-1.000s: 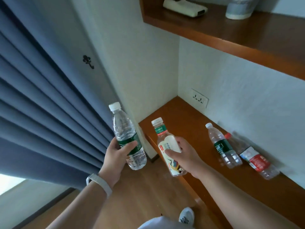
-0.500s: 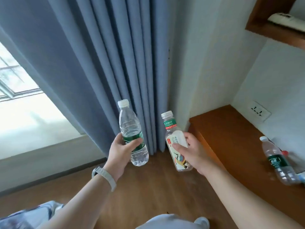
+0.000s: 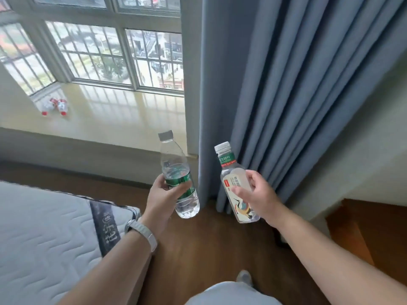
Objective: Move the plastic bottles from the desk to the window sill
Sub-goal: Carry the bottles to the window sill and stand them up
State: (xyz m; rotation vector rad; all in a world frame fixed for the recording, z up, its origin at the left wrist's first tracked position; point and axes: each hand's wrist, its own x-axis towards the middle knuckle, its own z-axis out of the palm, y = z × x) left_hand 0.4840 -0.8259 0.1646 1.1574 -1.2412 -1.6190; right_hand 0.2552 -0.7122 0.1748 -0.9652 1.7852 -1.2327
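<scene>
A: What's far off?
B: A pale glossy window sill [image 3: 123, 119] with two red-capped bottles [image 3: 54, 105] lying far left

A: And nearer?
B: The left hand [image 3: 163, 199] grips a green-labelled clear plastic bottle [image 3: 179, 175]; the right hand [image 3: 256, 194] clasps a cream-labelled clear bottle [image 3: 236, 183]

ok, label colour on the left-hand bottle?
Green band on the clear bottle in the left hand; head view, the only one.

Bare forearms, pale grey wristband [image 3: 142, 234] on left wrist.

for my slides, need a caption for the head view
Both hands carry bottles, left hand a green-label bottle, right hand a bird-print bottle, toward the window sill.
</scene>
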